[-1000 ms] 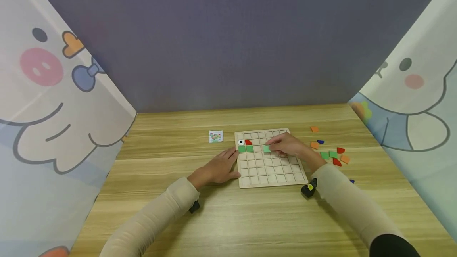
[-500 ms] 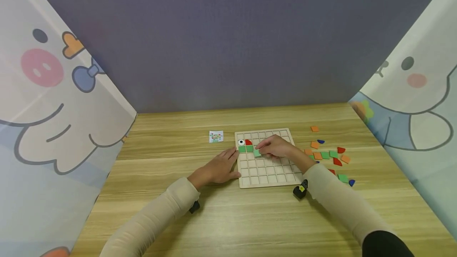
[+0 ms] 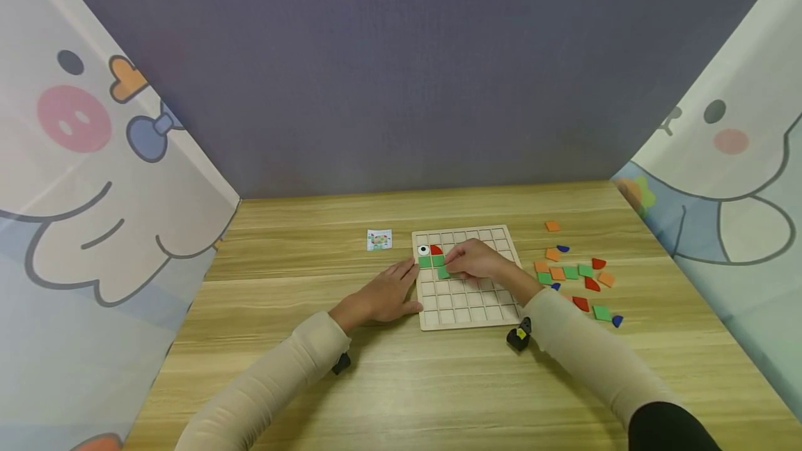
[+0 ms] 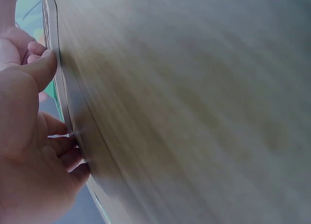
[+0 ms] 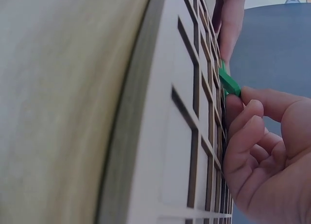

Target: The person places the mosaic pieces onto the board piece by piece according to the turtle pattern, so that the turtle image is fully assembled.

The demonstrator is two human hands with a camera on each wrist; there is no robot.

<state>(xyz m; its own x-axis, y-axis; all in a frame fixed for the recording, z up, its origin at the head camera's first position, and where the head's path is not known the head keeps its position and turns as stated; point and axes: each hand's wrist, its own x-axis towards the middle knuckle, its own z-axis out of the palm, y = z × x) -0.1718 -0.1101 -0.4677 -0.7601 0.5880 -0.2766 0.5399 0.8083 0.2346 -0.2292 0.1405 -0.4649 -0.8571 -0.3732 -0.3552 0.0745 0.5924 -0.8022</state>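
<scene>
Green tile (image 3: 443, 273), tilted over the grid board (image 3: 459, 301) on the near side of two green squares (image 3: 425, 262), lies left of the right hand (image 3: 474, 259), pinched in its fingertips, while the left hand (image 3: 388, 292) loosely touches the board's left edge.

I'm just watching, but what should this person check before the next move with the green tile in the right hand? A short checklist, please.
1. Held tile secure: ok, the right grip pinches it.
2. Held tile flat in a cell: not ok, it is tilted in the right wrist view.
3. Board steadied: ok, the left grip touches its left edge.
4. Card uncovered: ok, it lies left of the board.
5. Card's pattern matched: cannot tell, too small.
6. Loose pieces off the board: ok, they lie right of it.
</scene>
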